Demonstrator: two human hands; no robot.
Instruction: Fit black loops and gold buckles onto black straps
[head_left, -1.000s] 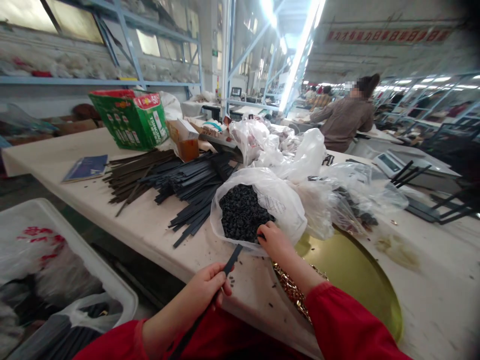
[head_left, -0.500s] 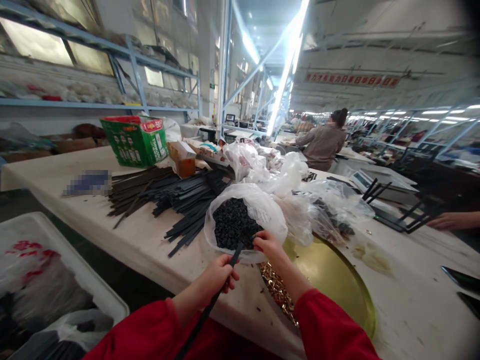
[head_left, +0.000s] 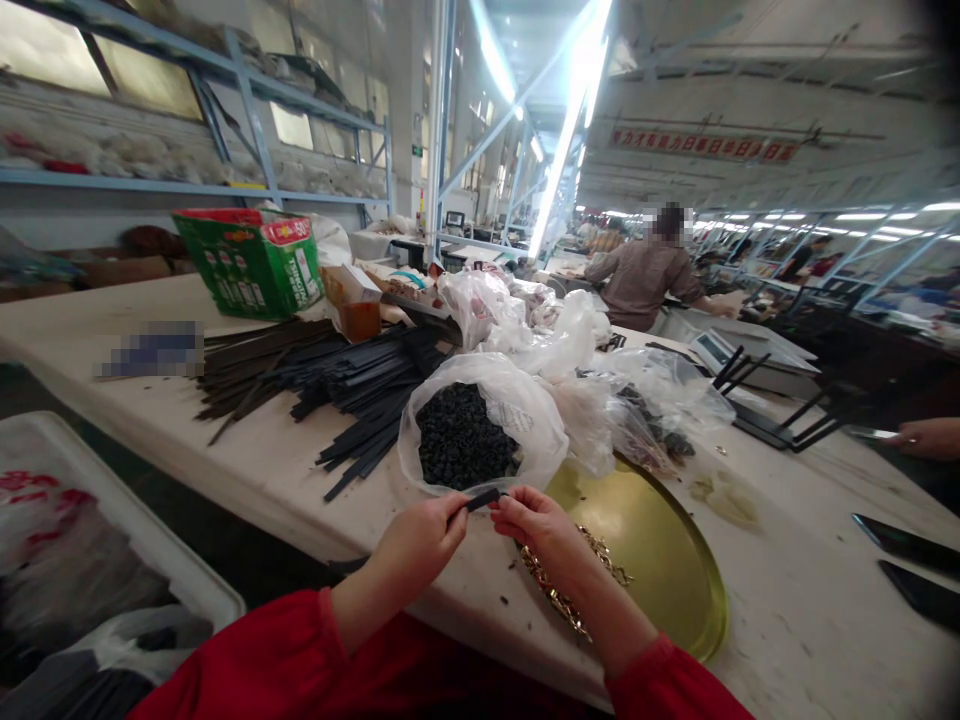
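Left hand (head_left: 426, 538): closed in a pinch, its back turned upward
Right hand (head_left: 536, 522): also pinched, pointing toward the left
Left forearm (head_left: 369, 603): bare, slanting forward and inward
Right forearm (head_left: 606, 610): bare, angled inward likewise

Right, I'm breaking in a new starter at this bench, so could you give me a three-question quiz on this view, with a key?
1. What does the left hand hold?
a) a pair of scissors
b) a black strip
c) a phone

2. True or false: as seen here, the green carton stands to the left of the open white plastic bag with small black pieces in it.

3. What shiny small things lie at the left side of the gold-coloured tray?

Key: 1. b. 2. True. 3. Gold-coloured metal pieces.
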